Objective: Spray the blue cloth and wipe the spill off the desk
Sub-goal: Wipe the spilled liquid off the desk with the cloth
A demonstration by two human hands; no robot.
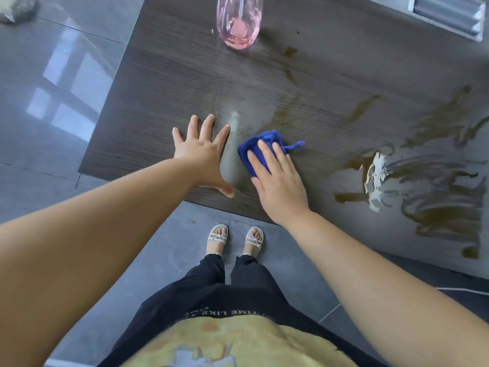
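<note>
At the frame's centre, the right hand (277,181) presses straight fingers on the bunched blue cloth (254,147), whose loop points right toward the brown spill (439,207) on the desk (164,83). The left hand (203,154) lies flat beside it, fingers spread. Upside-down lettering on the dark clothing (238,295) partly reads "TIME LIKE".

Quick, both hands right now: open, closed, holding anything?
Left hand: open, flat on the desk, holding nothing.
Right hand: open, straight fingers pressing the blue cloth.
</note>
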